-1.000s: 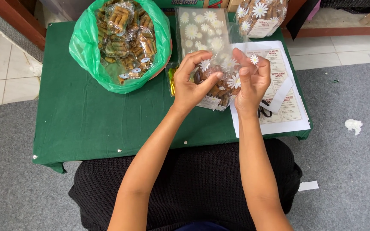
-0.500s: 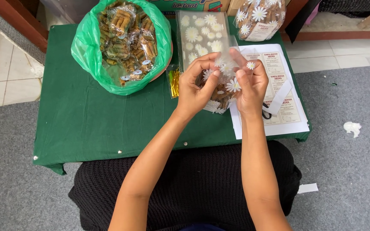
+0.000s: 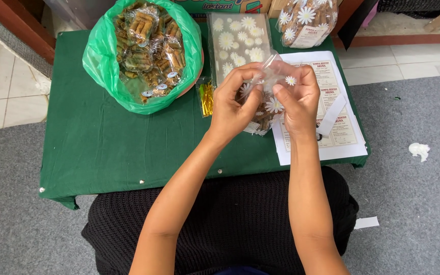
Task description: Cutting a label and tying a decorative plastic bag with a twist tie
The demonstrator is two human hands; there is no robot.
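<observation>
We saw the left hand and the right hand close together above the green table, both with fingers curled and pinching the top of a clear daisy-printed bag filled with brown snacks. The bag was between the two hands, over the table edge of a white label sheet. Behind it lay a stack of empty daisy bags. A green plastic bag with wrapped snack rolls stood to the left, and gold twist ties lay just beside it
</observation>
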